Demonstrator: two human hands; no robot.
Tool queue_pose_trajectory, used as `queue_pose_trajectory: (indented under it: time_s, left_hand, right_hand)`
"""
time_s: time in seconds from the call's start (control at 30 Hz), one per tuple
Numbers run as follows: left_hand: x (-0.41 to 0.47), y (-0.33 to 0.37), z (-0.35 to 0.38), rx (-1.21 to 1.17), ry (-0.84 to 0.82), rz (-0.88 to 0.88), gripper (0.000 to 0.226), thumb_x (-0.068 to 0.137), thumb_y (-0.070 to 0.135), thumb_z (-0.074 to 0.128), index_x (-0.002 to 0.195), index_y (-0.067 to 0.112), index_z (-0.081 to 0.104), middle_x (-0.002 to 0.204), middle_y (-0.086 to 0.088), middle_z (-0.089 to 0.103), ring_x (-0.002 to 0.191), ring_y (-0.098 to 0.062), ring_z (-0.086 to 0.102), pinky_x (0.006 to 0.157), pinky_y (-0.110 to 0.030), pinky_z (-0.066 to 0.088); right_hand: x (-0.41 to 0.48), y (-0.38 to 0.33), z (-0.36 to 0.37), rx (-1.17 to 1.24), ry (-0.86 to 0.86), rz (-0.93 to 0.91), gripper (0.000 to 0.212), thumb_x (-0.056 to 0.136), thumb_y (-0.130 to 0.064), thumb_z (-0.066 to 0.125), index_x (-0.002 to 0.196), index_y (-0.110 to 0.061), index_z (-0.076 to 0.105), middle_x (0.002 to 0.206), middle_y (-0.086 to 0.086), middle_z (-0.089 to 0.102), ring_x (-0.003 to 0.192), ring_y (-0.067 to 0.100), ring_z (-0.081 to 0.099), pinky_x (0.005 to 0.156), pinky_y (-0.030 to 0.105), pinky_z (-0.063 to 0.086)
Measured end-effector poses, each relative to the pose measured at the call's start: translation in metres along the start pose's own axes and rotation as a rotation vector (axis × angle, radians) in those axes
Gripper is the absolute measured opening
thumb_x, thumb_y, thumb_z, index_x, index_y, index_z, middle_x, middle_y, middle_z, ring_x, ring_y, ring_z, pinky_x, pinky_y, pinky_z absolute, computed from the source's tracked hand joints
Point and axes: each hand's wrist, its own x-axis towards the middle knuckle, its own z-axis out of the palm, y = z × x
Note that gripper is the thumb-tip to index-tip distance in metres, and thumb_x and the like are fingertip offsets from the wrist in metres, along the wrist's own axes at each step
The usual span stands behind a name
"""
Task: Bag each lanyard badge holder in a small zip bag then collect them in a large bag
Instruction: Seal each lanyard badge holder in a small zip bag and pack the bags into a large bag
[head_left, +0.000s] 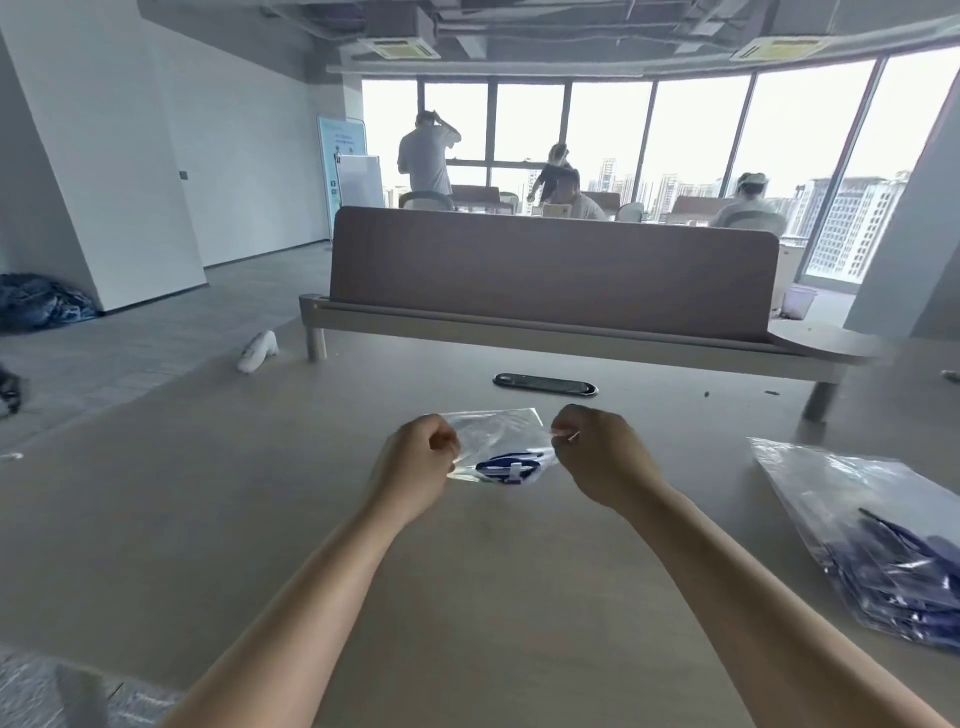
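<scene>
The person at the table (249, 519) has the small zip bag (493, 431) stretched between both fists, just above the tabletop at twelve o'clock from their chest. Its long axis runs nine to three, hand to hand. The left hand (418, 460) has its fingers curled tight, pinching the bag's nine o'clock edge. The right hand (602, 457) is curled the same way and nips the three o'clock edge between thumb and fingertip. The blue lanyard badge holder (511, 465) sits bunched inside, sagging toward the side nearest the person. From here I cannot tell whether the zip is pressed closed.

The large bag (800, 478) lies flat on the table at about four o'clock from the small one, well apart (it already has a dark blue heap inside). The right hand is plainly the nearer one, so I would judge the drop-off falls to that arm. Both forearms reach straight forward, wrists slightly cocked inward toward each other.
</scene>
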Motion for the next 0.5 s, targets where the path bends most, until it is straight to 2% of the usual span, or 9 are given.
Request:
queue_pose_trajectory:
  time_s: [0.1,0.2,0.27,0.33,0.43,0.5]
  left_hand:
    - [0.009,0.012,-0.012,-0.025,0.05,0.05,0.016,0.083,0.02,0.056,0.069,0.025,0.062,0.072,0.006,0.072,0.074,-0.02,0.07,0.072,-0.036,0.055]
    - [0.019,0.018,-0.022,-0.083,0.041,0.083,0.013,0.077,0.038,0.058,0.076,0.028,0.065,0.077,0.009,0.073,0.079,-0.017,0.07,0.08,-0.04,0.057]
    - [0.02,0.02,-0.023,-0.064,-0.001,0.1,0.019,0.075,0.045,0.067,0.079,0.027,0.064,0.081,0.01,0.072,0.08,-0.013,0.068,0.078,-0.035,0.053]
    - [0.018,0.018,-0.02,-0.069,-0.066,0.114,0.023,0.068,0.046,0.073,0.081,0.03,0.062,0.084,0.012,0.071,0.082,-0.01,0.067,0.078,-0.036,0.053]
    - [0.013,0.008,-0.017,-0.055,-0.073,0.117,0.022,0.067,0.037,0.076,0.082,0.029,0.062,0.085,0.012,0.071,0.085,-0.012,0.068,0.082,-0.041,0.054]
    - [0.01,0.004,-0.019,-0.072,-0.092,0.106,0.027,0.065,0.037,0.079,0.085,0.028,0.063,0.091,0.012,0.072,0.09,-0.011,0.068,0.085,-0.037,0.053]
  right_hand:
    - [0.004,-0.004,-0.013,-0.019,0.049,-0.024,0.017,0.088,-0.021,0.049,0.089,-0.027,0.066,0.083,-0.005,0.065,0.078,0.024,0.061,0.061,0.026,0.042]
    - [0.007,-0.003,-0.02,0.005,0.085,-0.051,0.013,0.089,-0.028,0.052,0.081,-0.029,0.064,0.073,-0.012,0.06,0.072,0.019,0.058,0.061,0.028,0.046]
    - [0.008,0.0,-0.021,0.044,0.086,-0.09,0.009,0.088,-0.036,0.059,0.086,-0.028,0.064,0.076,-0.016,0.058,0.074,0.016,0.057,0.065,0.027,0.046]
    - [0.006,0.002,-0.019,0.061,0.059,-0.12,0.02,0.083,-0.046,0.069,0.097,-0.032,0.064,0.088,-0.02,0.06,0.078,0.009,0.057,0.068,0.026,0.045]
    - [0.005,0.006,-0.014,0.079,0.045,-0.128,0.028,0.079,-0.042,0.075,0.103,-0.032,0.065,0.101,-0.017,0.064,0.074,-0.003,0.052,0.065,0.023,0.039]
    - [0.002,0.008,-0.013,0.108,0.043,-0.122,0.026,0.08,-0.045,0.074,0.101,-0.032,0.066,0.1,-0.018,0.066,0.073,-0.006,0.051,0.064,0.021,0.039]
